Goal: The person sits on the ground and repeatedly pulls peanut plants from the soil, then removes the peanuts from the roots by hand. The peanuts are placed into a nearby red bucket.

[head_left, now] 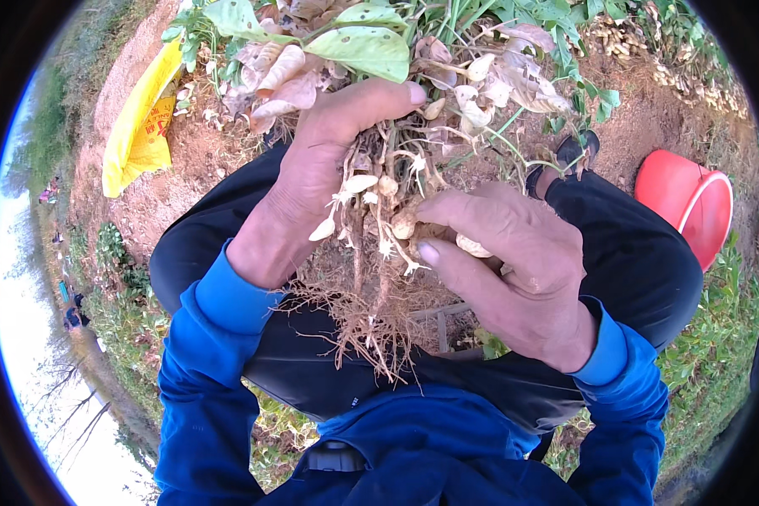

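"What are the hands doing?"

"The left hand point(320, 143), at eleven o'clock, is wrapped around the stems of a leafy peanut plant with bare, tan, stringy roots point(384, 304). Its thumb lies across the front. The right hand point(523, 266), at three o'clock, has its thumb and first finger bent around some bumpy tan peanut pods point(403, 221). I can't tell if it is squeezing them."

"How would you pick them well?"

"I'd hold the stems firmly, so the plant doesn't swing. Then I'd pinch close to where the pod joins its little string and twist. A yank could snap roots and drop dirt in with the pods."

"Where is the plant, and how does it look?"

"Right in the middle, above the lap. Its leaves point to twelve o'clock, some green with tiny holes, some brown and curly. The hairy roots hang toward six. Some pods are plump and tan, and some little bits are pale."

"What's further out?"

"A shiny yellow plastic bag point(139, 139) at ten o'clock, a round red plastic bucket point(670, 190) between two and three, and lots of loose pale pods point(700, 88) on the ground at two."
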Tool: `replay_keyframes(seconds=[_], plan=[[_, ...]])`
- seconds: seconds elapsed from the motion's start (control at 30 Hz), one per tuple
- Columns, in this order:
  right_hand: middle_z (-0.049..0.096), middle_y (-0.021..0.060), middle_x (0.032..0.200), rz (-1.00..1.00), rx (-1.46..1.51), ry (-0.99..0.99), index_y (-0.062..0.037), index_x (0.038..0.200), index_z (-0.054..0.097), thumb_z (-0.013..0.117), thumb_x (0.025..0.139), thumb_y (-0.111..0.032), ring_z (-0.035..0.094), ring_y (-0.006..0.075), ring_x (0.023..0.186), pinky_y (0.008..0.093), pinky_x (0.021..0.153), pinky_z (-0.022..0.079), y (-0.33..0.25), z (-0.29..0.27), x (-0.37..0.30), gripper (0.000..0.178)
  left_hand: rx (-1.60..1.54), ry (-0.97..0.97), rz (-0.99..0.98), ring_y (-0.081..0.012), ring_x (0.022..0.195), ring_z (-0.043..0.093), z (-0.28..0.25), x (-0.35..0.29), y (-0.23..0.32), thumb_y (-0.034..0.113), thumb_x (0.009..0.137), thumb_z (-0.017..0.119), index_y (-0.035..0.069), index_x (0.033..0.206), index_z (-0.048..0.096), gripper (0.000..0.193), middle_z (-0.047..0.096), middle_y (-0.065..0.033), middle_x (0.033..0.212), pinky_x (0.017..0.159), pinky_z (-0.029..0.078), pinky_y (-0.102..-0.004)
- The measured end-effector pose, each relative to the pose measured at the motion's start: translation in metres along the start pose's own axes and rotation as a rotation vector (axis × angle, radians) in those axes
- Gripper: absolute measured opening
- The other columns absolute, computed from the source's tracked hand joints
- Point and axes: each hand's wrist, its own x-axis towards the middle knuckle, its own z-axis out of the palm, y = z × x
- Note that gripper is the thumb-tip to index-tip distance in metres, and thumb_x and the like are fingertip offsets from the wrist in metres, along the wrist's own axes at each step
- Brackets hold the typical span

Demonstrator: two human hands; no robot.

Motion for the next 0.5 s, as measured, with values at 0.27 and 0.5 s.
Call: replay_keyframes(seconds=[0.27,0.5], plan=[[0.057,0.0090,0.076,-0.026,-0.323,0.010,-0.0060,0.106,0.064,0.077,0.079,-0.009,0.061,0.0287,0.061,0.0383,0.051,0.049,-0.003,0.010,-0.002,0.030,0.104,-0.008,-0.015,-0.0119,0.068,0.067,-0.004,0.009,-0.009,0.023,0.090,0.067,0.004,0.100,0.066,0.021,0.069,-0.0046,0.084,0.061,0.055,-0.0256],[0.056,0.0087,0.074,0.016,-0.270,-0.025,-0.0041,0.098,0.066,0.076,0.077,-0.004,0.056,0.0237,0.060,0.0348,0.053,0.044,0.009,0.009,0.004,0.023,0.073,0.070,-0.034,-0.0122,0.077,0.067,0.004,0.010,-0.010,0.019,0.091,0.066,0.003,0.101,0.067,0.019,0.071,-0.0052,0.091,0.072,0.054,-0.0266]])
